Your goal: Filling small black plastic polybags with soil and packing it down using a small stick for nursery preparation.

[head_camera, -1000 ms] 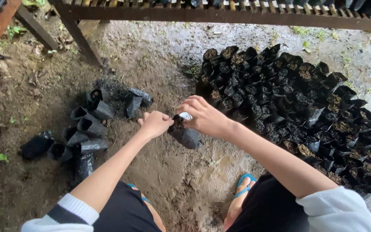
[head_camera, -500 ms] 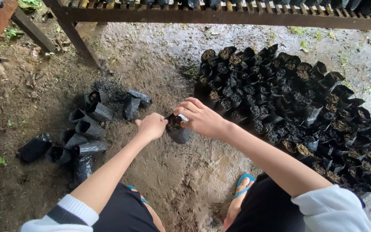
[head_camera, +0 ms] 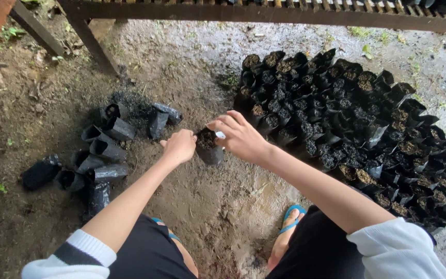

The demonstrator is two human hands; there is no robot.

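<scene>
Fingers of our right hand [head_camera: 241,138] curl over the rim of a small black nursery bag [head_camera: 208,147], thumb and forefinger pinching its far lip beside a small pale bit we cannot make out, while our left hand [head_camera: 180,146] is clenched against the bag's near side, gripping the plastic. Between the two hands the bag stands roughly upright on the bare dirt ground [head_camera: 207,206], filled with dark soil up to its mouth.

Just to the right sits the packed block of filled bags [head_camera: 347,129], row against row (several mouths sagging or folded over). To the left, well apart from our hands, lie the empty, flattened bags [head_camera: 101,150], scattered on their sides near a dark patch of soil [head_camera: 132,101]. Above runs a wooden bench frame [head_camera: 264,13], and our blue sandal [head_camera: 291,217] shows at the bottom.

As we judge it, the thin plastic is the risk: squeeze too hard on one side and the wall could buckle, spilling soil onto the ground. The bag could also tip if either hand lets go early, since the ground looks uneven and damp.
</scene>
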